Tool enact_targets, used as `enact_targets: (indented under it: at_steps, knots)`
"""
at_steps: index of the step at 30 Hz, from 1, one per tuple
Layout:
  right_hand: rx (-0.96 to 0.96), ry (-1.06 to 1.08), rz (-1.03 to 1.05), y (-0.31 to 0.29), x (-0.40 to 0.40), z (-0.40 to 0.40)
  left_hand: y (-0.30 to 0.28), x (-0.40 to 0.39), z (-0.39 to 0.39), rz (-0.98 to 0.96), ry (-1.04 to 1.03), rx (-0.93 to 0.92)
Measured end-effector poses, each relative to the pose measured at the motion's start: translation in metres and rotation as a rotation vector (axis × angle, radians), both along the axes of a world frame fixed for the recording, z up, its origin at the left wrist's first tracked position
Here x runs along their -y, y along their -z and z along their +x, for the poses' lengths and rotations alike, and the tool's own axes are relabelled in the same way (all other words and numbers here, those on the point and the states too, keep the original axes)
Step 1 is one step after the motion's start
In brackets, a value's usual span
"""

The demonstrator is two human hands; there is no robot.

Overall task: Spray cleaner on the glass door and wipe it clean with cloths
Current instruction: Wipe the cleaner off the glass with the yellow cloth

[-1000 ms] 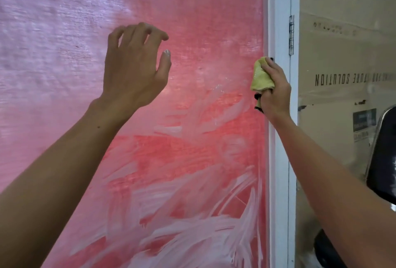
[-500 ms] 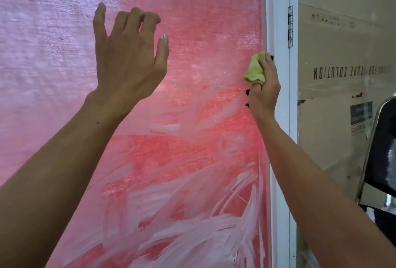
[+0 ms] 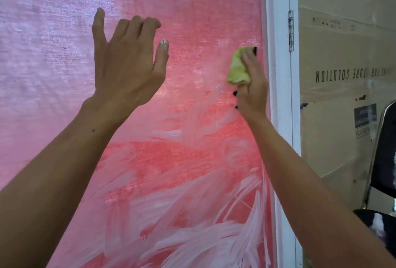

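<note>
The glass door (image 3: 192,150) fills the view, glowing pink-red, hazy at the top and streaked with white smears across its lower half. My right hand (image 3: 251,90) grips a bunched yellow-green cloth (image 3: 238,67) and presses it against the glass near the door's right edge. My left hand (image 3: 126,64) is raised in front of the glass at upper left, empty, its fingers loosely bent with the little finger straighter. I cannot tell whether its fingertips touch the glass.
A white door frame (image 3: 280,96) with a metal hinge (image 3: 290,32) runs down the right of the glass. Beyond it is a brown cardboard sheet (image 3: 342,75) with mirrored printed text. A dark chair (image 3: 385,150) stands at the far right edge.
My right hand has slid the cloth leftward from the frame onto the glass. My left hand has spread its fingers a little and stays raised.
</note>
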State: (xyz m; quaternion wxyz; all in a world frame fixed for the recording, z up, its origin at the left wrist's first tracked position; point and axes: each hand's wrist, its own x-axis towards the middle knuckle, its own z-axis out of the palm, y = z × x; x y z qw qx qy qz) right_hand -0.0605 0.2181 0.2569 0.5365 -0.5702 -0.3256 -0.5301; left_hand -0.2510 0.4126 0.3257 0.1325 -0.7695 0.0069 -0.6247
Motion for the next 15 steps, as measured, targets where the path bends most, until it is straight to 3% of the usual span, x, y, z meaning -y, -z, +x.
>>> enact_targets:
  at_steps: [3,6,8,12,15]
  knots:
    - [0.219,0.016,-0.262,0.041,-0.017,-0.015,0.001,-0.001,-0.002,-0.011,0.021,-0.014]
    - [0.242,0.019,-0.367,0.078,-0.005,-0.014,0.002,-0.002,-0.004,-0.010,0.052,-0.039]
    - [0.165,0.024,-0.286,0.077,0.003,-0.010,0.002,-0.005,-0.008,-0.002,0.097,-0.054]
    - [-0.082,0.034,0.066,0.033,0.003,-0.006,-0.004,-0.015,-0.024,0.038,0.179,0.026]
    - [-0.076,0.037,0.105,0.011,-0.011,-0.009,-0.008,-0.027,-0.037,0.056,0.205,0.144]
